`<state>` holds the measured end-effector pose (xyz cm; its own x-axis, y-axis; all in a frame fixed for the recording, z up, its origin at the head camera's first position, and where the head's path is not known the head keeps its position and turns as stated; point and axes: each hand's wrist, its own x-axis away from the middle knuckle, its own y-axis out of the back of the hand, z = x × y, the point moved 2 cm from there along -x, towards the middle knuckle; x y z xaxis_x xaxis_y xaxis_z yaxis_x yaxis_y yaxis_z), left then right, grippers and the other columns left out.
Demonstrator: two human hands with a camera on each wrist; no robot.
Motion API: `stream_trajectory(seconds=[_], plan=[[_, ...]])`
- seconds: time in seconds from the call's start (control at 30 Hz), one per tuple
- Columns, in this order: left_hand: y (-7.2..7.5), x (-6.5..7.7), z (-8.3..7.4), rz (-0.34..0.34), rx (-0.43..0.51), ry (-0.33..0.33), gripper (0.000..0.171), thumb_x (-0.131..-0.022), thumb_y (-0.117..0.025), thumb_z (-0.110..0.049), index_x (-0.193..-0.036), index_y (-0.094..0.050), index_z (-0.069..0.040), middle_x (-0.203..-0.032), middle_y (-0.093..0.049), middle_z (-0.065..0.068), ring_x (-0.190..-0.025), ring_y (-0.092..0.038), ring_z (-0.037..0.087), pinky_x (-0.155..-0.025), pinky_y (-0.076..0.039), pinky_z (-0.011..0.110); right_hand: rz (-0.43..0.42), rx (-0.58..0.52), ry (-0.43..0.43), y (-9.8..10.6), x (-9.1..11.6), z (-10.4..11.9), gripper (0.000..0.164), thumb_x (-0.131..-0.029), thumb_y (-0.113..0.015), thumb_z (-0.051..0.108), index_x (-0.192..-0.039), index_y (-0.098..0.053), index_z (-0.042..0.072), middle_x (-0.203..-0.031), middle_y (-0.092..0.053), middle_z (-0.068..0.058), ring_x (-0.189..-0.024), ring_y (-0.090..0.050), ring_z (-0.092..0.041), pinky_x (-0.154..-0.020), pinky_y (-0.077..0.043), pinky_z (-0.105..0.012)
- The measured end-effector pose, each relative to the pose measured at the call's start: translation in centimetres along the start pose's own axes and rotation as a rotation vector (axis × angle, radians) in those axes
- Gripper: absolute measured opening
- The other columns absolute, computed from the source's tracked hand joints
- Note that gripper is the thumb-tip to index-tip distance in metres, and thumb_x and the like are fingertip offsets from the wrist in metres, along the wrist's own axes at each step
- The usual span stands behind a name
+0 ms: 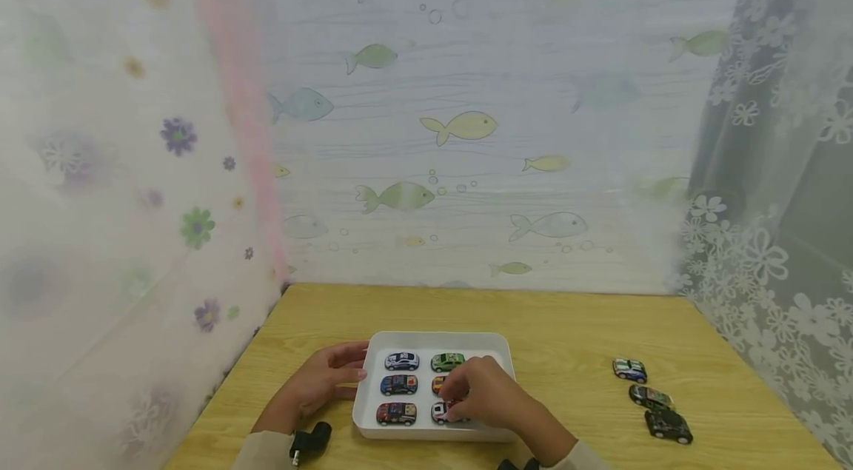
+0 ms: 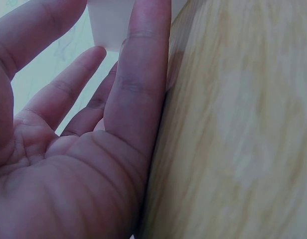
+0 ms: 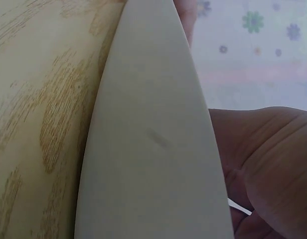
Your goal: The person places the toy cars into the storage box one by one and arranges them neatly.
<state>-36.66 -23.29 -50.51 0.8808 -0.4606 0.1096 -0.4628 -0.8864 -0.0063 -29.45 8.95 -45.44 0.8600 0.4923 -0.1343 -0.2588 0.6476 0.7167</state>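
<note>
my right hand [image 1: 489, 396] is bent down over the near right part of the white tray [image 1: 424, 381], thumb and forefinger curled and pinching the white car [image 1: 437, 412], which sits on the tray floor, partly hidden under them. just beyond it, the orange car [image 1: 437, 384] is mostly covered by my fingers, and the green car [image 1: 446, 361] sits at the far end of that row. in the left row i have the silver car [image 1: 402, 360] farthest off, the blue car [image 1: 399, 384] in the middle and the red car [image 1: 396, 413] nearest me

my left hand [image 1: 313, 383] lies along the outside of the tray's left wall, fingers stretched out and a little spread, their tips by the wall, with its lower edge down by the wooden table [image 1: 573, 337]. well apart on the right, three more cars stand on the table: a striped car [image 1: 629, 369], a dark green car [image 1: 651, 397] and, nearest me, a black car [image 1: 668, 425]. behind the table hangs a fish-print curtain [image 1: 460, 78]
</note>
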Motion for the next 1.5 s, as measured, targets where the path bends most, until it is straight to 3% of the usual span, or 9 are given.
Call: stream_trajectory(seconds=[0.33, 0.53, 0.7, 0.87, 1.2, 1.5], plan=[[-0.2, 0.4, 0.2, -0.025, -0.007, 0.004, 0.071, -0.096, -0.074, -0.014, -0.157, -0.041, -0.005, -0.159, -0.043, 0.025, -0.135, -0.057, 0.03, -0.095, -0.06, 0.05, 0.002, 0.02, 0.001, 0.0, 0.1, -0.1, 0.022, -0.071, -0.093, 0.01, -0.09, -0.082, 0.015, -0.082, -0.077, 0.011, -0.076, -0.068, 0.001, -0.068, -0.056, -0.019], [-0.5, 0.6, 0.1, -0.022, -0.001, 0.008, 0.071, -0.096, -0.074, -0.013, -0.157, -0.04, -0.003, -0.159, -0.043, 0.026, -0.136, -0.056, 0.031, -0.095, -0.06, 0.05, -0.005, 0.014, 0.01, 1.5, 0.7, -0.4, 0.022, -0.077, -0.091, 0.015, -0.096, -0.082, 0.016, -0.089, -0.079, 0.008, -0.082, -0.07, -0.004, -0.072, -0.057, -0.023], [-0.8, 0.7, -0.1, -0.017, 0.003, 0.006, 0.07, -0.096, -0.073, -0.012, -0.157, -0.04, -0.003, -0.159, -0.043, 0.026, -0.137, -0.055, 0.031, -0.095, -0.06, 0.05, -0.044, 0.045, 0.029, 3.8, 1.8, -1.6, 0.019, -0.083, -0.088, 0.019, -0.1, -0.081, 0.014, -0.096, -0.079, 0.003, -0.088, -0.072, -0.011, -0.078, -0.061, -0.032], [-1.0, 0.9, 0.1, -0.015, 0.007, 0.003, 0.07, -0.097, -0.073, -0.012, -0.158, -0.039, -0.003, -0.158, -0.043, 0.026, -0.137, -0.055, 0.031, -0.095, -0.06, 0.051, -0.132, 0.115, -0.028, 7.0, 3.6, -3.1, 0.02, -0.085, -0.087, 0.022, -0.102, -0.081, 0.014, -0.103, -0.078, 0.001, -0.093, -0.069, -0.016, -0.083, -0.061, -0.045], [-1.2, 1.4, 0.1, -0.022, 0.007, 0.001, 0.071, -0.097, -0.073, -0.011, -0.158, -0.039, -0.003, -0.158, -0.042, 0.027, -0.136, -0.055, 0.031, -0.095, -0.06, 0.051, -0.25, 0.172, -0.173, 12.9, 8.1, -7.1, 0.027, -0.086, -0.085, 0.029, -0.111, -0.079, 0.018, -0.113, -0.076, 0.001, -0.102, -0.069, -0.024, -0.08, -0.06, -0.039], [-1.2, 1.5, 0.1, -0.026, -0.001, 0.005, 0.07, -0.096, -0.074, -0.012, -0.158, -0.04, -0.004, -0.158, -0.043, 0.026, -0.132, -0.059, 0.03, -0.095, -0.06, 0.05, -0.302, 0.234, -0.246, 16.7, 11.1, -10.7, 0.038, -0.088, -0.083, 0.034, -0.12, -0.076, 0.015, -0.13, -0.069, -0.018, -0.117, -0.064, -0.044, -0.082, -0.06, -0.052]])
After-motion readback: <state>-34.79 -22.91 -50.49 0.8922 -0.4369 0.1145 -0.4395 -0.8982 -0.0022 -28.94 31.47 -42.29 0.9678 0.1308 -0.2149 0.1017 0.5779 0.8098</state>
